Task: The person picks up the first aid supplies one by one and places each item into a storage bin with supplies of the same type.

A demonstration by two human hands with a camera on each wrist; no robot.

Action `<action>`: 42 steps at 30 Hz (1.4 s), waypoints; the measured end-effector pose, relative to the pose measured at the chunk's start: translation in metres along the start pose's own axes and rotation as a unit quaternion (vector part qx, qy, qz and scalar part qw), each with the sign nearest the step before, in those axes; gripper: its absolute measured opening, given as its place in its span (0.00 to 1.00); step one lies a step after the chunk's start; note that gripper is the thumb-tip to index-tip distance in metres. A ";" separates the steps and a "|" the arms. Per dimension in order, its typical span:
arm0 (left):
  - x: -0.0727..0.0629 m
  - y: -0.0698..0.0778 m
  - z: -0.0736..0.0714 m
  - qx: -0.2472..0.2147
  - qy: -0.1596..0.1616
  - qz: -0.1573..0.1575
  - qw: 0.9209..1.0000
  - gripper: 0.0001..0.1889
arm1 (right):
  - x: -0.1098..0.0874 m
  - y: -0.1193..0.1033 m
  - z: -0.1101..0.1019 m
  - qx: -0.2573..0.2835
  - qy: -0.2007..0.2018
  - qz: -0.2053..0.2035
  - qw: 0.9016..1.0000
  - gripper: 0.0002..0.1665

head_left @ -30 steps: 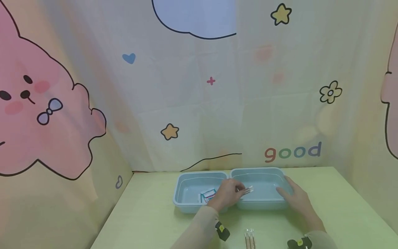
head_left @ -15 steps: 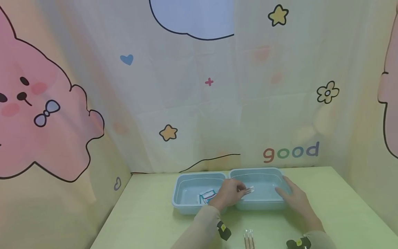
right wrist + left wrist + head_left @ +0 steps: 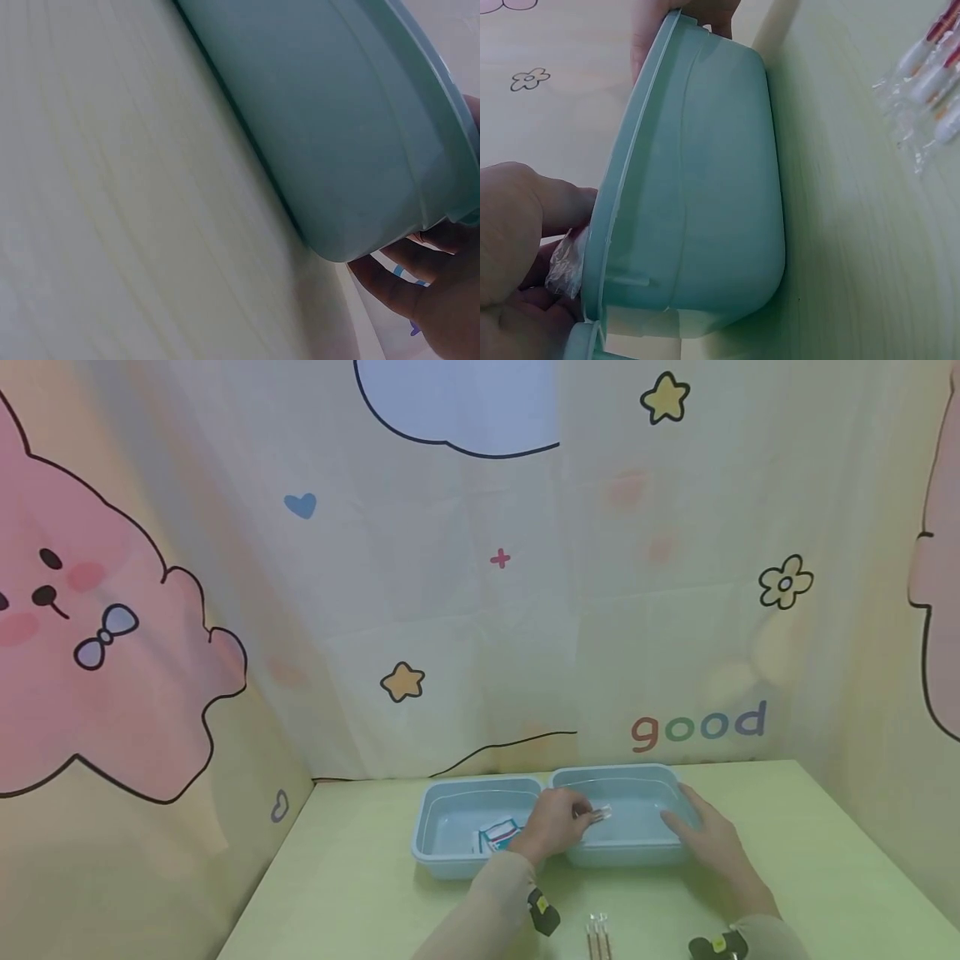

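The left hand [image 3: 514, 247] pinches a clear wrapper [image 3: 568, 261] at the rim of the blue tub [image 3: 697, 202] — wrapped swabs [image 3: 930, 71] lie apart on the counter [image 3: 855, 225], near its edge.

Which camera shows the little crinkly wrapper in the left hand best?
The left wrist view: the clear wrapper sits close up, pinched by the left hand at the tub's rim. The head view shows it only as a tiny pale speck. The right wrist view misses it.
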State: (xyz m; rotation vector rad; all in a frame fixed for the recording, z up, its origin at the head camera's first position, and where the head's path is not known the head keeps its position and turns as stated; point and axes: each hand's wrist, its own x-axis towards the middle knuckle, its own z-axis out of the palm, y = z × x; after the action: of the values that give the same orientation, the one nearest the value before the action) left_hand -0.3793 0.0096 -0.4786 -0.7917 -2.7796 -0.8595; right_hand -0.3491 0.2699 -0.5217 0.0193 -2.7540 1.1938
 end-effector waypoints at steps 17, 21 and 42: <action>0.006 -0.001 0.009 -0.019 0.014 -0.020 1.000 0.07 | -0.004 -0.005 0.001 0.015 0.001 -0.001 1.000 0.50; 0.009 0.000 0.010 -0.012 0.005 -0.033 0.999 0.07 | -0.004 -0.006 0.001 0.012 0.002 -0.005 1.000 0.50; 0.012 0.002 0.009 -0.007 -0.024 -0.030 0.999 0.08 | -0.010 -0.009 -0.003 0.020 -0.001 0.003 1.000 0.50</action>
State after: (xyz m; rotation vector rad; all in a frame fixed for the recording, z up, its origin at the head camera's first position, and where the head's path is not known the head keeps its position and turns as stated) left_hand -0.3882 0.0208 -0.4819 -0.7434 -2.8555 -0.8825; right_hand -0.3386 0.2656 -0.5139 0.0166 -2.7339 1.2501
